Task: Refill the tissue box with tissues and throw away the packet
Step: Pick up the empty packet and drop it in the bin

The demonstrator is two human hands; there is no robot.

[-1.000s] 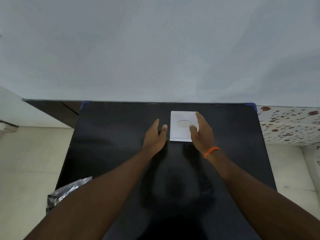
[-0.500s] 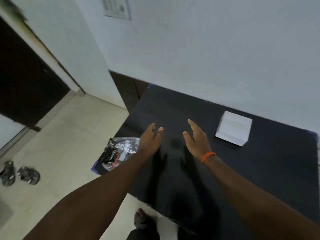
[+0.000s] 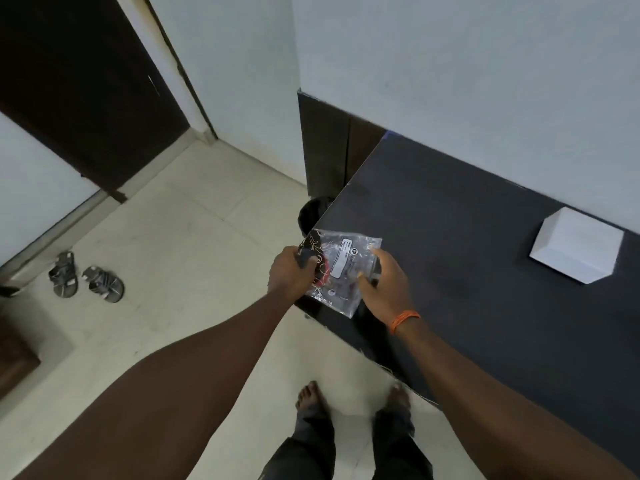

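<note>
A clear plastic packet (image 3: 341,268) with black, red and white print sits at the left edge of the black table (image 3: 485,271). My left hand (image 3: 291,275) grips its left side. My right hand (image 3: 384,285), with an orange band at the wrist, holds its right side. The white tissue box (image 3: 578,251) stands closed on the table at the far right, well apart from both hands.
A dark round bin (image 3: 311,216) stands on the floor just beyond the table's left edge, partly hidden by it. A pair of grey sandals (image 3: 85,280) lies on the tiled floor at left. A dark door (image 3: 79,84) is at upper left. My bare feet (image 3: 353,400) stand by the table.
My view has swung left, away from the tissue box. Both hands left the box, moved to the table's left edge and took hold of the packet.
</note>
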